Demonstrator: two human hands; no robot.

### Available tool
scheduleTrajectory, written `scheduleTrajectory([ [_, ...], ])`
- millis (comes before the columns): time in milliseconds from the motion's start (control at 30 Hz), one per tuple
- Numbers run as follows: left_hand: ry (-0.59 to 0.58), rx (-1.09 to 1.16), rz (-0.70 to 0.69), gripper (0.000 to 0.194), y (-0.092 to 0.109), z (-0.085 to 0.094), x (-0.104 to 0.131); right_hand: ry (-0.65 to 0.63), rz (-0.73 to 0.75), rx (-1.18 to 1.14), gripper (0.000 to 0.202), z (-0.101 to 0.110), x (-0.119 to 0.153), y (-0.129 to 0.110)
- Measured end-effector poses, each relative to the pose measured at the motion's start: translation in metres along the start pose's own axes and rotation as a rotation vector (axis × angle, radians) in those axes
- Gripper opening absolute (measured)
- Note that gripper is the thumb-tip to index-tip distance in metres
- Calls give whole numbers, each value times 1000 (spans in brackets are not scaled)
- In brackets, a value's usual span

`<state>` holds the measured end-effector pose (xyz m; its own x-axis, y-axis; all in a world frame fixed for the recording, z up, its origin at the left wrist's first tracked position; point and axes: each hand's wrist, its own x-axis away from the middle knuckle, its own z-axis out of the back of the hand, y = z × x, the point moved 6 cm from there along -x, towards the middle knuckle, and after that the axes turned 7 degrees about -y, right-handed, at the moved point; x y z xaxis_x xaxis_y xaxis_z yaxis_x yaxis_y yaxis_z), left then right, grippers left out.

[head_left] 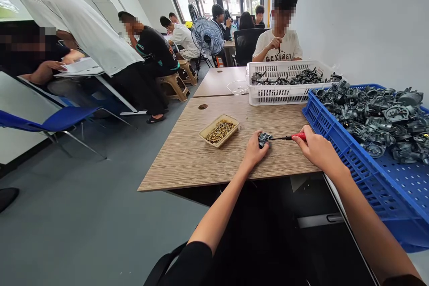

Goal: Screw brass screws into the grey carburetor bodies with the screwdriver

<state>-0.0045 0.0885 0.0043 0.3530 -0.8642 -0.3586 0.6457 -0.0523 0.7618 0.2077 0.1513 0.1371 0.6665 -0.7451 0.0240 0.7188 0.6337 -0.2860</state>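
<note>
On the wooden table my left hand [255, 151] is closed around a small grey metal carburetor [264, 138], holding it near the front edge. My right hand [316, 149] grips the red handle of a screwdriver [287, 137]. Its dark shaft points left and its tip meets the carburetor's right side; the exact contact point is too small to make out. To the left of my left hand is a cream tray [217, 144] filled with small brass-coloured parts [220, 132]. A couple of tiny pieces lie on the table beside that tray.
A blue crate [355, 154] heaped with carburetors [378, 114] stands at the right. Behind the table's middle is a white basket [281, 96] with more metal parts. A co-worker [279, 31] sits beyond it. A fan [208, 36], blue chair [69, 118] and several people are farther off.
</note>
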Motion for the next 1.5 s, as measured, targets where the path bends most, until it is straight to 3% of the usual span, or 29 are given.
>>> scheduleTrajectory([
  [167, 6, -1, -2, 46, 0, 0, 0, -16, 192, -145, 21, -1, 0, -9],
  [333, 4, 9, -9, 45, 1, 1, 0, 15, -10, 37, 33, 1, 2, -6],
  [500, -10, 10, -6, 46, 0, 1, 0, 7, 177, -142, 24, -1, 2, -13],
  [667, 3, 22, -2, 46, 0, 0, -1, 29, 28, -31, 26, -1, 1, -5],
  [833, 7, 17, -6, 47, -1, 0, -1, -9, 150, -139, 22, -2, 0, -7],
  [967, 6, 19, 1, 47, -2, -1, 0, 9, 11, -39, 26, -2, -1, 1],
  [1167, 6, 13, -2, 46, -1, -1, -1, -11, 167, -170, 22, -4, -2, -5],
  [1300, 4, 4, -3, 45, 1, 1, 0, 7, -7, -49, 28, -3, -2, 3],
  [1500, 1, 9, 0, 46, 2, 2, 0, -8, 156, -218, 22, -4, -3, 0],
])
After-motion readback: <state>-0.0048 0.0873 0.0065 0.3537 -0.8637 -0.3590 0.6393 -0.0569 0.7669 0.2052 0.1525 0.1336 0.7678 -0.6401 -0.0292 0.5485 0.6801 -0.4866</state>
